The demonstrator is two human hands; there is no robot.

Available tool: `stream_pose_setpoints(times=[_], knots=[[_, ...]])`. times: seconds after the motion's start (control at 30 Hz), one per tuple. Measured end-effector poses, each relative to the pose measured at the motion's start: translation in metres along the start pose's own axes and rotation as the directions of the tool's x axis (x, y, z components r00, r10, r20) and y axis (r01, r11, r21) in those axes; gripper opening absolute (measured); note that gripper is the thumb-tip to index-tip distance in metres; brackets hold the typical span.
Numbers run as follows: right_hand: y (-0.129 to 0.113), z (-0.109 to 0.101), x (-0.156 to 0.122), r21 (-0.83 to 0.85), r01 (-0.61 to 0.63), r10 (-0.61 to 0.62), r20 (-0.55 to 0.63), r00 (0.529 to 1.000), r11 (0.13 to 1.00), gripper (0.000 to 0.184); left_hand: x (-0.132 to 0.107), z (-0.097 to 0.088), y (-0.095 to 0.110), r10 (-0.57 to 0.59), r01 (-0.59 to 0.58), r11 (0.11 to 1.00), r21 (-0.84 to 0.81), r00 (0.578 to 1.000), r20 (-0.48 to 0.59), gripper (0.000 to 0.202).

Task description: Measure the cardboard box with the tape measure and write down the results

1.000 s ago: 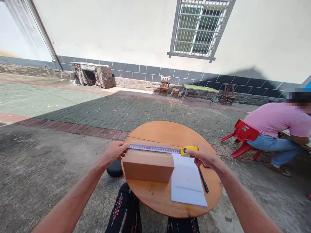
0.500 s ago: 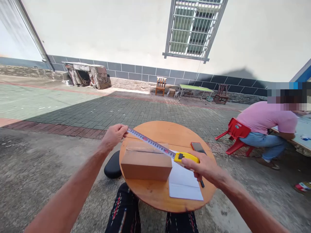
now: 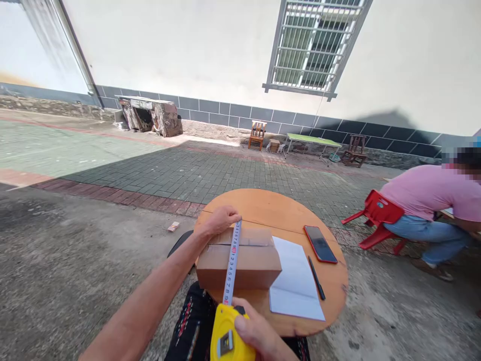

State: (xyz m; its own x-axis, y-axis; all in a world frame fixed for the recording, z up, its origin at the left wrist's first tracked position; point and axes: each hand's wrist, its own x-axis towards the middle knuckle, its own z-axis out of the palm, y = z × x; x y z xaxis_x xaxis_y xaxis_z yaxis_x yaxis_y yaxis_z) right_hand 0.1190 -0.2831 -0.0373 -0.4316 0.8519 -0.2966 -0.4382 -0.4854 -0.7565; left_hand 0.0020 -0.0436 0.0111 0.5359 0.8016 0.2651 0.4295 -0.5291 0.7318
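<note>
A yellow tape measure (image 3: 224,326) is held in my right hand (image 3: 259,328), near the front edge of the table, with the thumb on its black button. Its blade (image 3: 232,265) is pulled out and runs away from me over the top of a brown cardboard box (image 3: 240,276). My left hand (image 3: 223,219) pinches the blade's far end just past the box's back edge. The box lies closed, with clear tape along its top seam. Whether the blade touches the box I cannot tell.
On the round wooden table (image 3: 259,200) are a white sheet of paper (image 3: 296,293), a black pen (image 3: 316,278) and a red-edged phone (image 3: 320,244). To the right a person in a pink shirt (image 3: 421,193) sits on a red chair (image 3: 381,208).
The tape's blade has swung from lying along the box's length to crossing it front to back. My right hand came down towards me; my left hand moved right. The view shifted left.
</note>
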Motion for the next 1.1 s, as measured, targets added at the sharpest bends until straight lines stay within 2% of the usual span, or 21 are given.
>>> stream_pose_setpoints(times=[0.1,0.4,0.6,0.7,0.9,1.1], knots=[[-0.004,-0.002,0.0,0.031,-0.001,0.0,0.04,0.999,1.0,0.069,-0.005,0.004,-0.003,0.017,-0.017,1.0,-0.008,1.0,0.016,0.024],[-0.014,-0.024,-0.006,-0.006,-0.025,0.025,-0.059,0.998,1.0,0.062,-0.004,0.005,-0.01,0.09,-0.085,0.994,-0.071,0.992,0.085,0.013],[-0.024,-0.018,-0.007,-0.014,-0.012,0.011,-0.068,0.998,1.0,0.061,-0.004,0.005,-0.014,0.09,-0.083,0.994,-0.066,0.99,0.106,0.017],[-0.028,-0.015,-0.003,-0.016,0.015,-0.016,-0.087,0.996,1.0,0.058,-0.004,0.005,-0.015,0.085,-0.081,0.996,-0.045,0.992,0.093,0.018],[-0.036,-0.008,0.002,-0.079,-0.011,0.001,-0.124,0.992,0.997,0.059,-0.004,0.004,-0.015,0.058,-0.058,0.998,0.006,0.998,0.039,0.021],[-0.038,0.005,0.009,0.004,-0.012,0.012,-0.173,0.985,1.0,0.063,-0.003,0.004,-0.012,0.038,-0.037,0.998,0.049,0.999,-0.008,0.026]])
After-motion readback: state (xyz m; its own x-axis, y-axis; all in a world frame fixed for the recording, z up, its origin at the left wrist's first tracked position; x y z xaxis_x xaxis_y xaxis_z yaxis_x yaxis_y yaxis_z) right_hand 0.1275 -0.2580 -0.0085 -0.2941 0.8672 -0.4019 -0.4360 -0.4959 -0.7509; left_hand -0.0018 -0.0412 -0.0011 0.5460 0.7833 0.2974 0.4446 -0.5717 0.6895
